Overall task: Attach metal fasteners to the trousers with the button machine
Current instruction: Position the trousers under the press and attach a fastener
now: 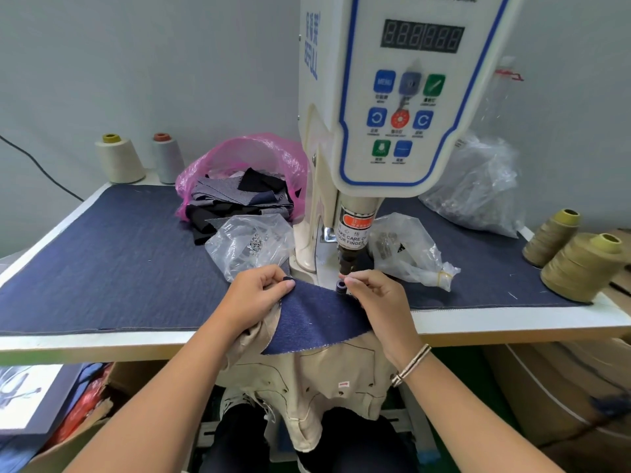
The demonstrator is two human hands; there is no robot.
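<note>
Positioning of cloth beneath the punch of the button machine (392, 97). The left hand (259, 295) pinches the far left corner of a dark blue denim patch (317, 319) between thumb and fingers; the right hand (379, 302) pinches a small dark fastener part (340, 286) at the patch's far right corner, its fingers curled closed on it. The patch lies over beige trousers (307, 377), which hang from the desk (239, 343) edge down into the lap. The patch's long axis runs left to right between the two grips; the trousers' long axis runs towards the viewer, waistband nearest. The punch (350, 257) stands just beyond and above the right hand, which is the nearer of the two; the fastener part lies almost directly below it. Judged from this, the coming move is a short push away from the body. Clear bags of metal parts (252, 240) flank the machine column.
</note>
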